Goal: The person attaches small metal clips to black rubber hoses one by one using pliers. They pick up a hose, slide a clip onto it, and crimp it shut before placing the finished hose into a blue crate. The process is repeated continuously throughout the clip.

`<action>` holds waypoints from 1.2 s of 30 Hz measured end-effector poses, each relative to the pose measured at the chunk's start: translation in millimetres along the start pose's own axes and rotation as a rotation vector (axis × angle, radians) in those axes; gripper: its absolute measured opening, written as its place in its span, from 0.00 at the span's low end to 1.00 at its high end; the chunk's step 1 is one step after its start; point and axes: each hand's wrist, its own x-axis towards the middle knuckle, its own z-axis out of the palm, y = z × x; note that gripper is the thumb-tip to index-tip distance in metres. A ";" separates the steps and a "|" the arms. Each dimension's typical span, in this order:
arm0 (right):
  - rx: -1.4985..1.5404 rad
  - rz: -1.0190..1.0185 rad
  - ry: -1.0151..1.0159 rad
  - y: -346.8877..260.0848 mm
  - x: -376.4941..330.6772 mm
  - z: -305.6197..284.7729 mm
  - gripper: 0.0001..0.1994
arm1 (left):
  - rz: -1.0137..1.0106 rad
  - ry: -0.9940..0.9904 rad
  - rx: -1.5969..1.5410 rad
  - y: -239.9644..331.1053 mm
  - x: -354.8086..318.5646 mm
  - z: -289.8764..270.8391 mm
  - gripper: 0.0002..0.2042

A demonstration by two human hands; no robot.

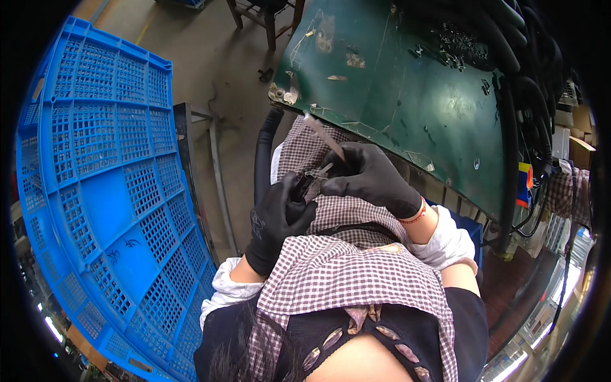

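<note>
Both hands wear black gloves and meet above my lap. My left hand [277,216] is closed round a small dark part with metal bits [310,180]. My right hand [372,180] is closed on a flat, narrow grey strip-like tool [326,136], which sticks out up and to the left. A thin light tip near the right fingers points at the small part; I cannot tell whether it touches. A black tube [263,153] runs down beside my left hand. The exact kind of the part and the tool does not show.
A green worktable [388,95] with worn tape patches lies ahead and to the right. Small black pieces [455,48] are heaped on it, and thick black hoses [509,127] line its right side. Tall blue plastic crates [105,153] stand at my left, beside a metal frame [216,165].
</note>
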 end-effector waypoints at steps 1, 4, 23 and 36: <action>-0.015 -0.026 -0.031 1.4 2.4 -0.2 0.15 | 0.044 -0.015 0.037 -2.8 1.8 -0.6 0.30; -0.130 -0.068 -0.105 3.4 10.1 -3.9 0.15 | 0.030 -0.039 -0.040 -7.3 -2.6 1.4 0.29; -0.578 0.222 -0.371 -14.7 31.0 -12.5 0.19 | 0.104 0.062 -0.097 -9.1 -17.1 12.5 0.21; -0.217 0.255 -0.565 41.3 46.4 -18.1 0.17 | 0.174 0.090 -0.103 -23.4 -33.7 22.0 0.20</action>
